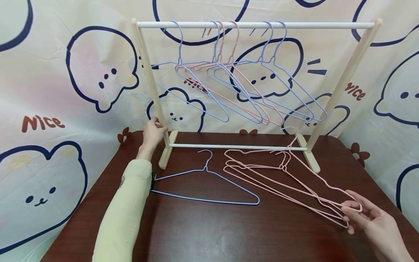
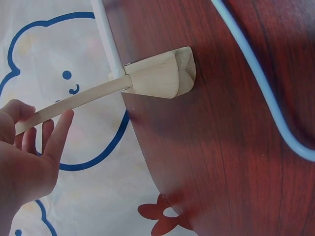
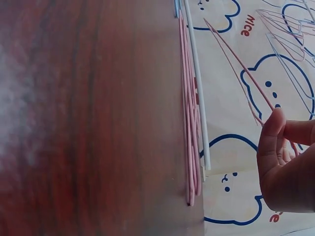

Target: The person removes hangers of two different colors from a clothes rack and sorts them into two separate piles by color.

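Observation:
My left hand [image 1: 153,133] grips the left wooden post [image 1: 147,72] of a small clothes rack, low down near its foot. In the left wrist view the fingers [image 2: 58,135] lie around this post. At the right, my right hand [image 1: 376,222] pinches one corner of a pink clothes hanger [image 3: 243,64] between thumb and fingers. That hanger is lifted off the table, its hook pointing toward the rack. Beneath it, other pink hangers [image 3: 189,113] lie on the table in an overlapping pile. A blue hanger [image 1: 209,200] lies flat near my left forearm.
Several blue hangers [image 1: 180,40] and pink hangers [image 1: 236,36] hang from the rack's white top rail [image 1: 314,25]. A lower white rail [image 1: 229,146] joins the wooden feet [image 1: 312,162]. The dark brown table [image 1: 209,236] backs onto a patterned cloth [image 1: 49,91].

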A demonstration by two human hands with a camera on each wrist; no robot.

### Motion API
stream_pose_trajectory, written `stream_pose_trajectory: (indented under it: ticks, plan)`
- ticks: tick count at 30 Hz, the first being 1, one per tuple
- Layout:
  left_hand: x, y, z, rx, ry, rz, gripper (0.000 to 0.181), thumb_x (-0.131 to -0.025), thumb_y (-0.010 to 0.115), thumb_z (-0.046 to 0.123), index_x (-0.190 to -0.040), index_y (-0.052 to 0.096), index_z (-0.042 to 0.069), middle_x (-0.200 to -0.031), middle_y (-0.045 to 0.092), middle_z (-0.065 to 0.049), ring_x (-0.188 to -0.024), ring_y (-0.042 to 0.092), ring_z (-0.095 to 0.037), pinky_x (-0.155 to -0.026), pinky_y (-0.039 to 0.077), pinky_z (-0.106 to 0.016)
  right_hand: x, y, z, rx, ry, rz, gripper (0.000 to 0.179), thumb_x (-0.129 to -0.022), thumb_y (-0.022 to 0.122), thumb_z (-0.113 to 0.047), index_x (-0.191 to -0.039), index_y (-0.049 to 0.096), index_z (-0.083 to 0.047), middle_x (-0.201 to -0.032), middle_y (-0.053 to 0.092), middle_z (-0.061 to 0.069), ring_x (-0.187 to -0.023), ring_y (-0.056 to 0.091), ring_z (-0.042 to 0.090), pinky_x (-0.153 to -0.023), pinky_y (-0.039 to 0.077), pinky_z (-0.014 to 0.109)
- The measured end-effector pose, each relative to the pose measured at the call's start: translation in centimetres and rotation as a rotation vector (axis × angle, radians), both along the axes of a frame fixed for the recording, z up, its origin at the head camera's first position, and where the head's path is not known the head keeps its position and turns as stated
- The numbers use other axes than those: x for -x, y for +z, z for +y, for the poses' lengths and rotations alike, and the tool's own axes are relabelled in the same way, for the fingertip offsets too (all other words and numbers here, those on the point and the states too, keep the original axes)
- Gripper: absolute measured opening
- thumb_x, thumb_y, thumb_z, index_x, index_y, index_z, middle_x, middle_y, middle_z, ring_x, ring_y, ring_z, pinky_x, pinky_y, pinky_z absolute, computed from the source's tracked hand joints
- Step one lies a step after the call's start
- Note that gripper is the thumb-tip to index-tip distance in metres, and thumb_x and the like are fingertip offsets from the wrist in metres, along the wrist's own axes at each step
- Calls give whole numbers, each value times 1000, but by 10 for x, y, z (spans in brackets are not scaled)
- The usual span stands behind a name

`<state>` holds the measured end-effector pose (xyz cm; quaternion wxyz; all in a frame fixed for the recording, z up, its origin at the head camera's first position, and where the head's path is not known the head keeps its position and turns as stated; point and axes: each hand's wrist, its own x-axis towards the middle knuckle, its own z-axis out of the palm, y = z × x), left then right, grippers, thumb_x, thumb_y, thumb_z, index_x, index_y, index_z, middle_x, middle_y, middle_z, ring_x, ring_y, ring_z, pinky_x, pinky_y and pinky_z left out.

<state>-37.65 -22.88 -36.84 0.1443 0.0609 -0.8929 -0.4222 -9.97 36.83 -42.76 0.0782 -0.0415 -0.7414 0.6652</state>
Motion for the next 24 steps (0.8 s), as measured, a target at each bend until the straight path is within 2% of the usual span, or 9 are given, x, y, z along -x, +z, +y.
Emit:
stream_pose_trajectory:
  ticks: [5,10,12,16,20,22,24]
  plan:
    - [1,-1,-1,2,8,5,34,-92,58,15,-122,54,0,-114,66,-23,-102,67,-38,-88,54,-49,0,-3,3,-28,21,-92,50,-96,62,-7,-137,49,-33,-90,70,-10,-57,58,19,-52,50,30]
    - [1,-2,-1,1,6,4,34,-92,58,15,-122,54,0,-115,66,-23,-103,67,-38,-89,54,-49,0,-5,4,-59,5,-136,47,-96,64,-9,-135,48,-31,-90,69,-11,-65,60,14,-51,50,31]
    - [1,-2,-1,-5,6,4,34,-92,58,15,-122,54,0,-115,66,-23,-103,67,-38,-89,54,-49,0,-4,2,-162,-23,-163,47,-96,64,-15,-136,47,-32,-89,68,-15,-67,60,11,-53,50,29]
    - [1,-2,0,-6,6,2,33,-92,58,14,-122,54,0,-116,66,-24,-104,67,-38,-90,54,-50,-1,-2,0,-463,-99,-201,55,-97,64,-29,-146,42,-17,-86,64,-22,-69,54,3,-56,45,24]
    - [0,-1,1,-4,4,2,34,-93,58,15,-123,54,0,-115,66,-24,-104,67,-39,-89,54,-50,-1,-1,0,-688,-121,-156,61,-97,62,-35,-144,43,1,-84,59,-24,-70,48,-1,-57,38,22]
    - [-1,-1,1,-5,5,5,34,-93,59,15,-123,54,0,-115,65,-24,-103,66,-39,-89,54,-50,1,-1,4,-762,-100,-130,59,-98,62,-33,-141,45,3,-85,59,-20,-69,47,-2,-56,36,22]
    - [-1,-1,1,-7,6,7,34,-93,59,15,-123,54,0,-114,65,-24,-103,66,-39,-89,54,-50,4,-1,8,-818,-68,-146,59,-98,62,-34,-140,46,3,-94,65,-8,-69,47,-6,-56,39,20]
